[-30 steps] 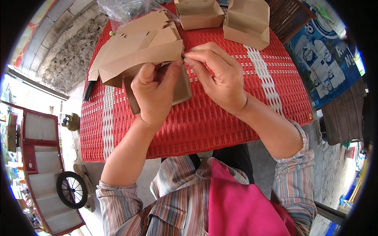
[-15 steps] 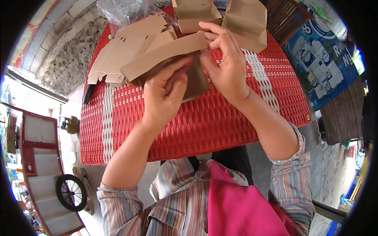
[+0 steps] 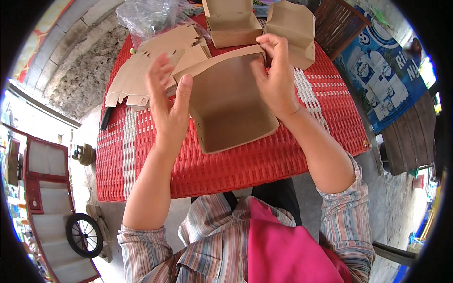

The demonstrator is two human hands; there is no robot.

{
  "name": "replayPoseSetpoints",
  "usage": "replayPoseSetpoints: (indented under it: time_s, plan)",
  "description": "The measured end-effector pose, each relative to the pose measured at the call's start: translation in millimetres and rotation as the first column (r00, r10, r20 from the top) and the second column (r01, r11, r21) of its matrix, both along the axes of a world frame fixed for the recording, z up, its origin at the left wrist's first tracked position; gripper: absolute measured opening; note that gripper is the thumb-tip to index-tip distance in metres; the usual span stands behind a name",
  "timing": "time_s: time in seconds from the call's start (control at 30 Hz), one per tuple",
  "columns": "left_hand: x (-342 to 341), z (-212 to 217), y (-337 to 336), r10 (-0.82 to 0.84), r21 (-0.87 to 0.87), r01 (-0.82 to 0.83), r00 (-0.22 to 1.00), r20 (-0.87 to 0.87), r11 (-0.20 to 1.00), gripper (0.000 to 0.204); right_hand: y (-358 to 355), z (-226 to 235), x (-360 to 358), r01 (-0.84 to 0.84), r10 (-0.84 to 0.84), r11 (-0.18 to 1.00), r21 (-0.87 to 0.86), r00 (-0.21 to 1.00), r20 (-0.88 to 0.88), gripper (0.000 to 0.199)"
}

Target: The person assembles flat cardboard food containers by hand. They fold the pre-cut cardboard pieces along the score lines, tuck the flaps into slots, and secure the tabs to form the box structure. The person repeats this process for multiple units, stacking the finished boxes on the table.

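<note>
A brown cardboard box (image 3: 231, 108) is partly folded up, tilted so that its inside faces me, over the near middle of the table. My right hand (image 3: 278, 85) pinches its upper right corner, with the fingers behind the edge and the thumb on the inner side. At the box's left edge is my left hand (image 3: 167, 104), thumb apart from the fingers, whose tips are blurred; it seems to grip nothing. Flat cardboard blanks (image 3: 137, 78) lie stacked beyond the left hand. Two folded boxes stand at the far side, one in the middle (image 3: 233, 30) and one at right (image 3: 295, 35).
The red woven table (image 3: 226, 174) has white bands. A clear plastic bag (image 3: 151, 16) lies at its far left, and a black-handled object (image 3: 106, 118) pokes out by the blanks. A wooden chair (image 3: 337, 23) stands far right; a wheeled cart (image 3: 52, 188) is at left.
The box has tipped open toward me, now showing its inside. My left hand has come out of it and moved left, its fingers spreading. The right hand keeps to the upper right corner.
</note>
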State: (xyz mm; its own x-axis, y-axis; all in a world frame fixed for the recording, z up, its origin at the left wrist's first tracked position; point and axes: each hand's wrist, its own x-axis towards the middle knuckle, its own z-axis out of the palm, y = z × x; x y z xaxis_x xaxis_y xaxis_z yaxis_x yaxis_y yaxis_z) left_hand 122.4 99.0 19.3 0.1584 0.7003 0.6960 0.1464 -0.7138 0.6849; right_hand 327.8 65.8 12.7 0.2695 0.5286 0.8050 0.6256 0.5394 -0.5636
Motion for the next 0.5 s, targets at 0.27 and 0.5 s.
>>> replayPoseSetpoints:
  time_s: [0.27, 0.5]
  plan:
    - [9.0, -6.4, -13.1, -0.156, -0.099, 0.151, 0.986, -0.05, 0.984, 0.057, -0.6, -3.5, 1.3, 0.017, -0.002, 0.995, -0.102, 0.99, 0.144, 0.039]
    - [2.6, 0.7, -6.1, -0.136, -0.242, 0.136, 0.991, 0.018, 0.961, 0.056, -4.6, -1.7, -6.5, -0.294, 0.284, 0.953, -0.073, 0.951, -0.126, 0.041]
